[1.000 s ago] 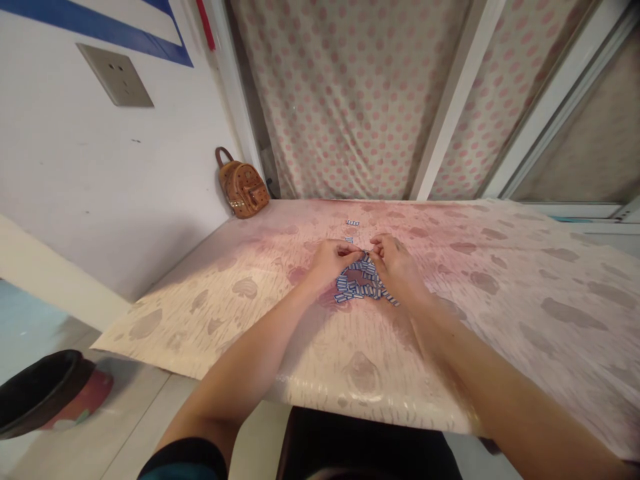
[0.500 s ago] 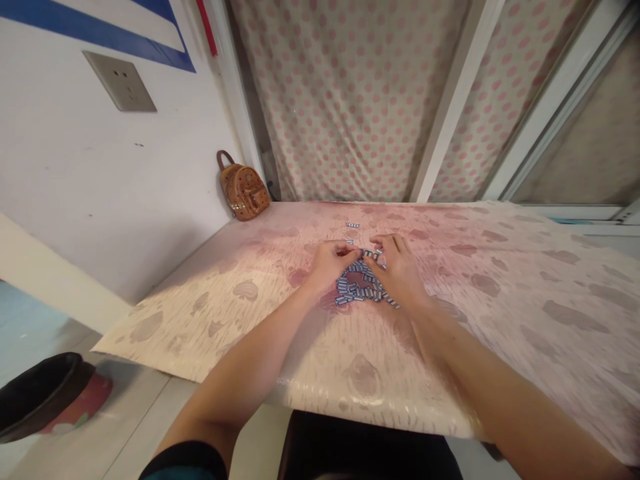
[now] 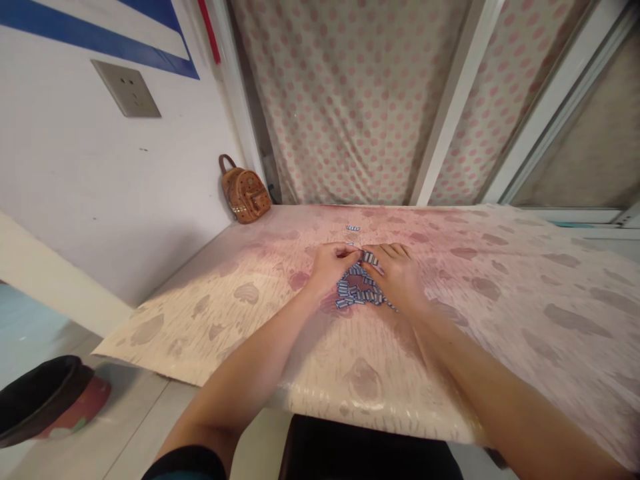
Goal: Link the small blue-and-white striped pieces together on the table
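Observation:
A short row of small blue-and-white tiles [image 3: 371, 258] sits between my hands. My left hand [image 3: 331, 265] is closed, with thumb and forefinger pinched at the row's left end. From the right, my right hand [image 3: 397, 272] curls around the row, its thumb on the near side and its fingers on the far side. Just below my hands, a loose pile of similar tiles [image 3: 345, 288] lies on the table, partly covered by my right hand. Farther back stands a separate short row of tiles [image 3: 353, 228]. Another tile shows partly behind my left fingers.
The table wears a glossy patterned cover [image 3: 240, 347]. A small brown backpack [image 3: 246, 195] rests at the back left corner by the wall. On the floor at left is a dark-rimmed bin [image 3: 75, 407]. A black seat [image 3: 367, 450] stands below the near edge.
My right fingers have lowered and closed in around the tile row. My left hand has stayed nearly in place, pinching its end. The view has shifted slightly.

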Motion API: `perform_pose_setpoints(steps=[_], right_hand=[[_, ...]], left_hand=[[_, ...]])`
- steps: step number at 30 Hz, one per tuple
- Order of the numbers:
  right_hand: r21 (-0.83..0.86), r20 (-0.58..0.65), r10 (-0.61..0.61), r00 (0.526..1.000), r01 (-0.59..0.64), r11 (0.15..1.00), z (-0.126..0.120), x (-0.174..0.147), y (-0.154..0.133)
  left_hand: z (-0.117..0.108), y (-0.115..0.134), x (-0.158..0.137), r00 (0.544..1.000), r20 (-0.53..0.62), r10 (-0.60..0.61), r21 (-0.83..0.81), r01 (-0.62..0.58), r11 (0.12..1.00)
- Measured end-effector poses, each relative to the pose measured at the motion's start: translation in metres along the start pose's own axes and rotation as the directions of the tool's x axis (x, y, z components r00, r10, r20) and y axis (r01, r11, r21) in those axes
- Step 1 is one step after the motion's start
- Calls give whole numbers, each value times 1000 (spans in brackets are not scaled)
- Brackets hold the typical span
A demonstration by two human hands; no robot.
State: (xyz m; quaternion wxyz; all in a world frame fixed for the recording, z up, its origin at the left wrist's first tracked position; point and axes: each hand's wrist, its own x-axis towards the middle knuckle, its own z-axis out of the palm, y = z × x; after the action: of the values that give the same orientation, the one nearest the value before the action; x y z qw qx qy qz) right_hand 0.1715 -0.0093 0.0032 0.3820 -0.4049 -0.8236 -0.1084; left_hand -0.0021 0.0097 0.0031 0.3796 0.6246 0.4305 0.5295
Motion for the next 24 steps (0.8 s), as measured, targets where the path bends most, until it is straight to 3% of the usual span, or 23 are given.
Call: perform_pose_setpoints(steps=[4,7,10,12,21,24], right_hand=[[50,-34,30,999,-28,998,4,-1,-1],[179,-87,168,982,-150,972,7,-3,0],[362,-13,359,933,-330,872,9,-5,4],[457,65,415,907,-397,796,9,-6,7],[646,145,411,900,-401,650,14,-5,9],[655,168,404,899,-408,636,15,-6,10]], left_hand=[[1,-1,1,1000,-17,24,-4,-24,1000],[2,0,0,996,-54,75,-29,-76,997],[2,5,-1,993,-89,83,-45,-87,995],[2,7,-2,992,-99,80,-42,-85,996],[2,4,-1,995,-59,74,-22,-76,997],[-3,1,3,992,-92,89,9,-88,996]])
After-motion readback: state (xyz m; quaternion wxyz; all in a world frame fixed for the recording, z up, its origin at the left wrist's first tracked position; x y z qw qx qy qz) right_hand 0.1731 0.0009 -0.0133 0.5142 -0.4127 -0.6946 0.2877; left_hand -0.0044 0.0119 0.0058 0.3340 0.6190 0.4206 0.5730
